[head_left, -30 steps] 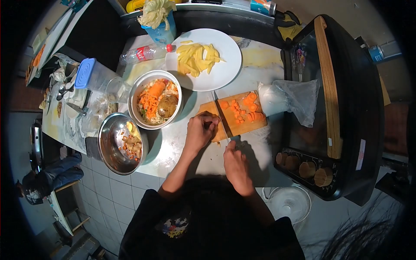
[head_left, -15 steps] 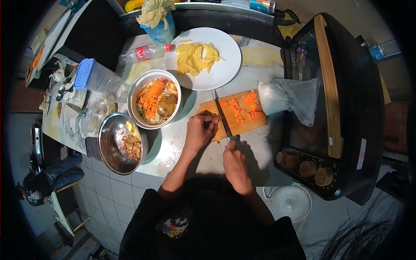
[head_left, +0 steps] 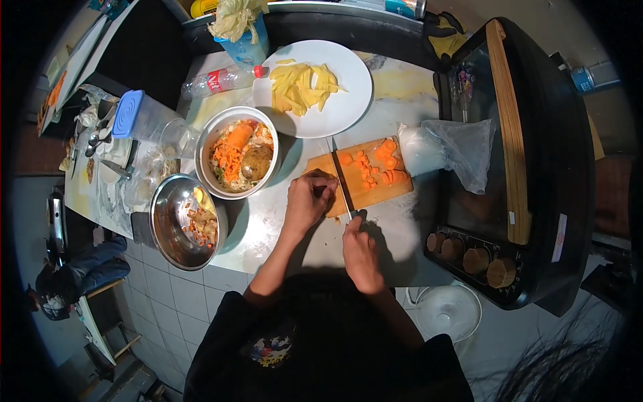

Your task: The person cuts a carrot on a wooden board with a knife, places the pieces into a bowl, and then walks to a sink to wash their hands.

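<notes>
My right hand point(head_left: 362, 253) is closed on the handle of a knife point(head_left: 341, 175), whose blade lies across the wooden cutting board point(head_left: 367, 196). At the board's left end, my left hand point(head_left: 309, 199) has its fingers bent together beside the blade. What those fingers hold is too small and hidden to name. Right of the knife, carrot pieces point(head_left: 370, 172) are spread on the board. Beyond the board stands a white plate point(head_left: 358, 87) with yellow strips point(head_left: 301, 89). To the left, a white bowl point(head_left: 203, 144) holds grated carrot, a whole carrot and a brown potato point(head_left: 257, 163).
A metal bowl point(head_left: 162, 224) with peelings sits at the front left edge. Behind it are a blue-lidded container point(head_left: 137, 117) and a plastic bottle point(head_left: 221, 82). A plastic bag point(head_left: 459, 151) lies right of the board, beside a black oven point(head_left: 536, 174). A person point(head_left: 80, 276) is at the far left.
My right hand and the knife handle have shifted very slightly left. My left hand stays in nearly the same place.
</notes>
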Available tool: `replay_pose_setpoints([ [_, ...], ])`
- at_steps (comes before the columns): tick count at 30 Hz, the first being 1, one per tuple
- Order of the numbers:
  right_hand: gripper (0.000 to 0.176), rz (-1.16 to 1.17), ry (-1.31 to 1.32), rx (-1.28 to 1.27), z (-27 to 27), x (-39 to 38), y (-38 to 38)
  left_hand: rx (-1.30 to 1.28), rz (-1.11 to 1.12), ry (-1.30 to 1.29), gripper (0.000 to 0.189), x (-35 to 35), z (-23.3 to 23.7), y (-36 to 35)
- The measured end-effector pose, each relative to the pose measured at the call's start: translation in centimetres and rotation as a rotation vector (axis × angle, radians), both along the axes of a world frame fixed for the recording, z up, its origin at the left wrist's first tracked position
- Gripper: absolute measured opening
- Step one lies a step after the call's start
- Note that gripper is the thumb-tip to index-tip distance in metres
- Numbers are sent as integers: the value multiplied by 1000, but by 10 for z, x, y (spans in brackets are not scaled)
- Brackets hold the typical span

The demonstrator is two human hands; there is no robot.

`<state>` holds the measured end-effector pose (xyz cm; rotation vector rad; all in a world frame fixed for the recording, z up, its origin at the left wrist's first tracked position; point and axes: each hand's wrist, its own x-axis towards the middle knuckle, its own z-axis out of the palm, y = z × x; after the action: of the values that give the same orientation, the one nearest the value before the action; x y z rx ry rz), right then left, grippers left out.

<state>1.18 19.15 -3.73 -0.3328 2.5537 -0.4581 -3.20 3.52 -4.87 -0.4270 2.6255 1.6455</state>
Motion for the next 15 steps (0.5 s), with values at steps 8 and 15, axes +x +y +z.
replay_pose_setpoints([
  [8,16,9,33,-58,4,-6,7,-7,-8,32,15,2,-6,-1],
  [15,21,32,-33,-27,41,-27,12,25,3,57,13,1,-8,-1],
])
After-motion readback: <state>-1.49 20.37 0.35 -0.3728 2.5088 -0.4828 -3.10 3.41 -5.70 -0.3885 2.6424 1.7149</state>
